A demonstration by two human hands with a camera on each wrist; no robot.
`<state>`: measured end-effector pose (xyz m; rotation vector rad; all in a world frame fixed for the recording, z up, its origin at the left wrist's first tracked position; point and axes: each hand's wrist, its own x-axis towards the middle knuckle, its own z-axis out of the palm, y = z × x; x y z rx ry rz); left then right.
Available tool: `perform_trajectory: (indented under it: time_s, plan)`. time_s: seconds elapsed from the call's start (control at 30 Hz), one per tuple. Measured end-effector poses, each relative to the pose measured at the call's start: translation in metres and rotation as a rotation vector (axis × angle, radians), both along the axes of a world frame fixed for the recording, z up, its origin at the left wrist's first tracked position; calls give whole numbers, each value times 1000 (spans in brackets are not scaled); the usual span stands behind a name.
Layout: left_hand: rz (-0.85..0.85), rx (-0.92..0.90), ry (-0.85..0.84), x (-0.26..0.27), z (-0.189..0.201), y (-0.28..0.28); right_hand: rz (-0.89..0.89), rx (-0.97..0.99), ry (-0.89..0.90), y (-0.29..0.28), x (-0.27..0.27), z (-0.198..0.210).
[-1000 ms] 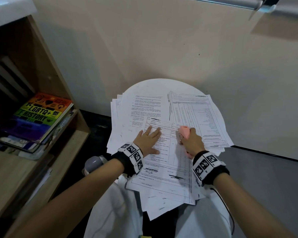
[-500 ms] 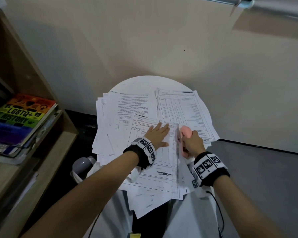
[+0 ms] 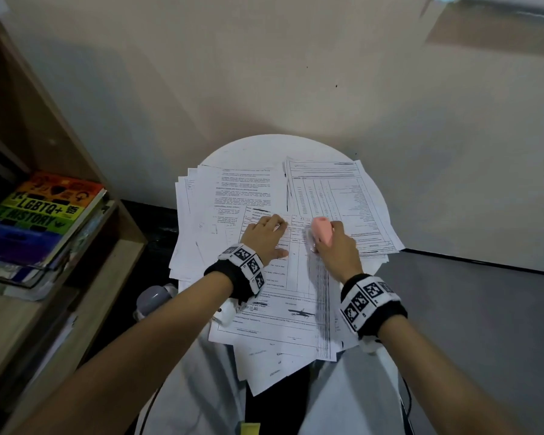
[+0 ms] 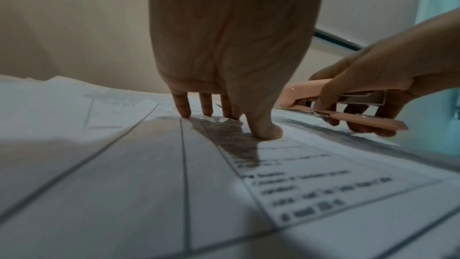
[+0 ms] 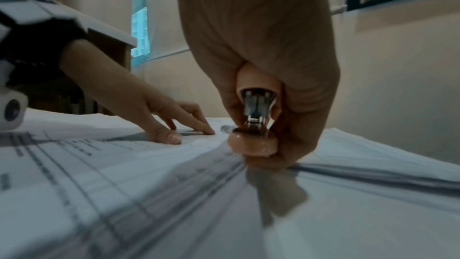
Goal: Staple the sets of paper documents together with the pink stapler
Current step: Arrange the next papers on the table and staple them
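A set of printed forms (image 3: 283,296) lies on top of the paper piles on the round white table (image 3: 255,149). My left hand (image 3: 264,235) presses flat on it, fingers straight (image 4: 185,109), thumb down. My right hand (image 3: 333,246) grips the pink stapler (image 3: 322,229) at the set's top right corner. From the left wrist the stapler (image 4: 323,103) shows with its jaws slightly apart over the paper edge. The right wrist view looks at the stapler's rear end (image 5: 254,141), with my fingers wrapped around it.
More stacks of printed sheets (image 3: 336,199) cover the table top and overhang its edges. A wooden shelf (image 3: 85,277) with a colourful book (image 3: 44,208) stands at the left. A beige wall (image 3: 296,73) is right behind the table. Grey floor (image 3: 484,324) lies to the right.
The head view has shifted between frames. My left hand has slid a little up the form. My right hand with the stapler stays at the top right corner.
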<state>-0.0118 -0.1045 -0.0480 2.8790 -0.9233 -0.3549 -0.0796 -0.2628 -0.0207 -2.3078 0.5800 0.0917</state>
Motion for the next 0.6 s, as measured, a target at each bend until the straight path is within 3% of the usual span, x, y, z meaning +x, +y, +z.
perform_trajectory:
  time_s: [0.27, 0.6]
  plan:
    - [25, -112, 60, 3, -4, -1, 137, -73, 95, 25, 35, 5]
    - [14, -213, 3, 1, -13, 3, 46, -101, 120, 40, 42, -7]
